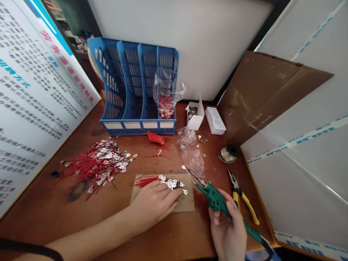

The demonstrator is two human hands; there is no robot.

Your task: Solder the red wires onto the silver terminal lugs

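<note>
So, head view: left hand (153,203) lying flat, fingers extended, pressing red-wired metal terminals (170,183) onto cardboard pad (187,201); right hand (227,232) with fingers closed round green soldering iron (217,201), tip near terminals, yellow-handled pliers (248,206) just beside

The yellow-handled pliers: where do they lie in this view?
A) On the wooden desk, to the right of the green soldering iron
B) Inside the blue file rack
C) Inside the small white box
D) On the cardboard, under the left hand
A. The yellow-handled pliers lie on the wooden desk, just right of the green soldering iron in the right hand.
</note>
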